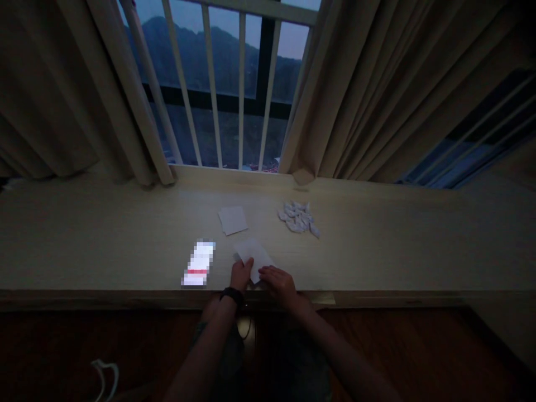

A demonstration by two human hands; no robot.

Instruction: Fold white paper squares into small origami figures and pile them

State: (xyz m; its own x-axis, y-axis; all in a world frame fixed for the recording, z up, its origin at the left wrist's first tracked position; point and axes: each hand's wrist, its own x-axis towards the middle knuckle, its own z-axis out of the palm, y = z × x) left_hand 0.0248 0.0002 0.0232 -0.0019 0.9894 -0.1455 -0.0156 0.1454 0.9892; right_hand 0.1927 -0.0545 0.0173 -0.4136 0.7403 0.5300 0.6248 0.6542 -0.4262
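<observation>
Between my hands, a white sheet of paper [253,252] is held tilted above the front of the ledge. My left hand [242,274], with a dark band at the wrist, pinches its left edge, thumb on top. The fingers of my right hand [280,283] are pressed together on its lower right edge. Just beyond lies a small stack of square paper sheets [233,220]. To its right sits a heap of small folded or crumpled white paper pieces [298,216]. The undersides of both hands are hidden.
A lit phone [199,263], its screen blurred out, lies left of my hands on the pale ledge [104,240]. Behind the ledge are white window bars [242,84] and beige curtains [355,89]. A white looped object [106,375] is on the dark floor at lower left.
</observation>
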